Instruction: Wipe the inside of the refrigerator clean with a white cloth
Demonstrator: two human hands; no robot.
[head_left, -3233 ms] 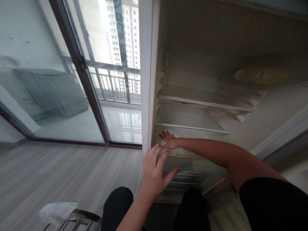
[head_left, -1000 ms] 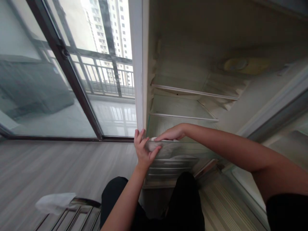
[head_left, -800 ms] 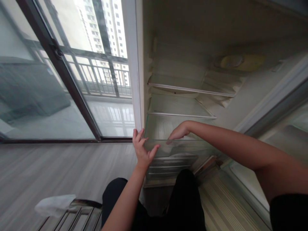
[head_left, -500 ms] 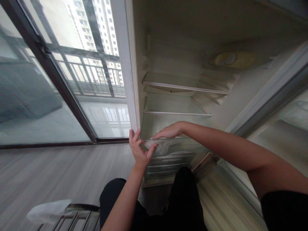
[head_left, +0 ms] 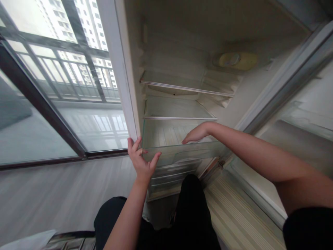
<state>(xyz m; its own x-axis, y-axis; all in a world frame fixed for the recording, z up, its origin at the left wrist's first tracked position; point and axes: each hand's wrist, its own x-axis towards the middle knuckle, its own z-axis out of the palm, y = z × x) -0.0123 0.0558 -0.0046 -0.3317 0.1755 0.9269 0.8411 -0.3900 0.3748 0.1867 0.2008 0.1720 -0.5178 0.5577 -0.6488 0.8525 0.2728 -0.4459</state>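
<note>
A clear fridge drawer (head_left: 194, 150) is pulled out at the bottom of the open fridge. My left hand (head_left: 142, 161) is at its front left corner, fingers spread, the thumb stretched along the front face. Inside the drawer, just behind the front wall, my right hand (head_left: 197, 133) presses down on a white cloth (head_left: 205, 140). Only a little of this cloth shows beneath the palm, and the front wall partly covers the fingers.
Glass shelves (head_left: 179, 106) sit above the drawer. A yellow bottle (head_left: 240, 60) lies higher up. The fridge door (head_left: 299, 139) stands open on the right. Below are lower drawers (head_left: 174, 177) and my knees. A sliding glass door (head_left: 99, 128) is on the left.
My right hand has moved rightward along the inside of the drawer's front with the white cloth. My left hand stays at the corner. The view has shifted to the right.
</note>
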